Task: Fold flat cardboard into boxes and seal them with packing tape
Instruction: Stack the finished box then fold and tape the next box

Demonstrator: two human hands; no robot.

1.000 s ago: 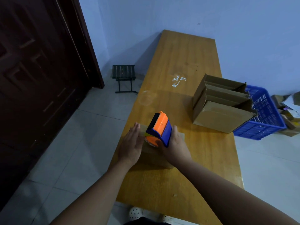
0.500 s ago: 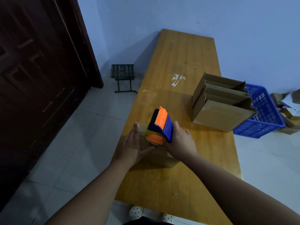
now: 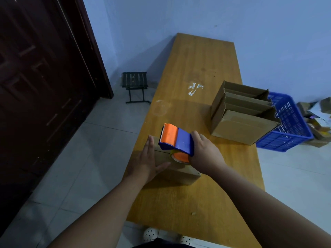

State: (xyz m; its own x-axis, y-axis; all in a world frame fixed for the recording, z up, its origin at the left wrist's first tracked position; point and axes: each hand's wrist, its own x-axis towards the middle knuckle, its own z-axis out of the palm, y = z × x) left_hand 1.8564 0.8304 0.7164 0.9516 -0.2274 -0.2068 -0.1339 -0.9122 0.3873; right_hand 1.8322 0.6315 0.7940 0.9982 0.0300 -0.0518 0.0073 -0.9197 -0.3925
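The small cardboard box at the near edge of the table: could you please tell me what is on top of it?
On the small cardboard box rest the flat left hand and the tape dispenser, gripped by the right hand. Part of the seam shows between them; the rest is covered.

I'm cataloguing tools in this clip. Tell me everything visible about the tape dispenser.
The tape dispenser looks plastic: an orange front guard with a toothed edge, a blue body, and an orange roll core underneath. The right hand holds it from behind, pressed onto the top of the small box, toothed end pointing away from the person. The left hand lies flat beside it on the box.
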